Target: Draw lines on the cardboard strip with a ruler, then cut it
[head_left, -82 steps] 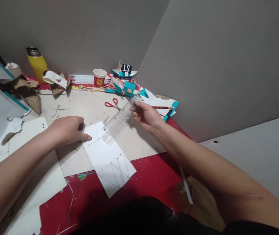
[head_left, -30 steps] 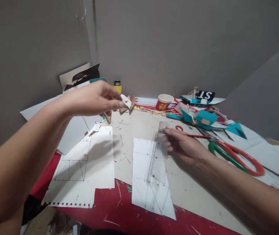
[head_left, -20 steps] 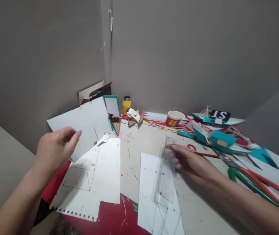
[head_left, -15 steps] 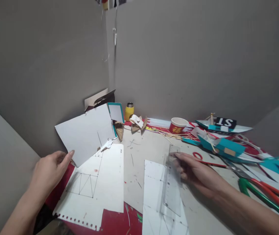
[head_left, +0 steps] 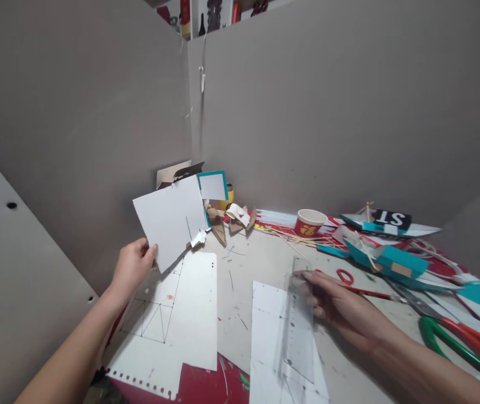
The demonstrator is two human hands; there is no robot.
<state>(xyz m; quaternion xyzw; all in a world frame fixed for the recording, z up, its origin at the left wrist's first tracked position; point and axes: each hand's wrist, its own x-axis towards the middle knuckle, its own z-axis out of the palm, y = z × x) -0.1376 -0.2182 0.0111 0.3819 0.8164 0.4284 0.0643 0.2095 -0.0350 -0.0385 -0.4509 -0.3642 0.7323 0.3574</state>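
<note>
My left hand [head_left: 132, 266] grips the lower left edge of a white card [head_left: 172, 219], which is tilted up near the back left corner. Under it lies a sheet of notebook paper [head_left: 193, 314] with pencil-ruled triangles and a perforated edge. My right hand [head_left: 324, 294] holds a clear plastic ruler [head_left: 301, 331] by its upper part, fingers closed on its edge. Below the ruler is a white paper strip [head_left: 265, 342] with ruled lines and dots. A red pencil [head_left: 370, 293] lies by the right hand.
Scissors with green and orange handles [head_left: 454, 342] lie at the right, beside teal paper boat models [head_left: 403, 261]. A red and white paper cup [head_left: 310, 223], thin sticks and cardboard scraps [head_left: 242, 219] line the back. Grey panels [head_left: 307, 112] enclose the table.
My left hand has closed on the white card and shifted it right, toward the yellow bottle, which is now partly covered. The right hand still holds the ruler. The view has tilted slightly.
</note>
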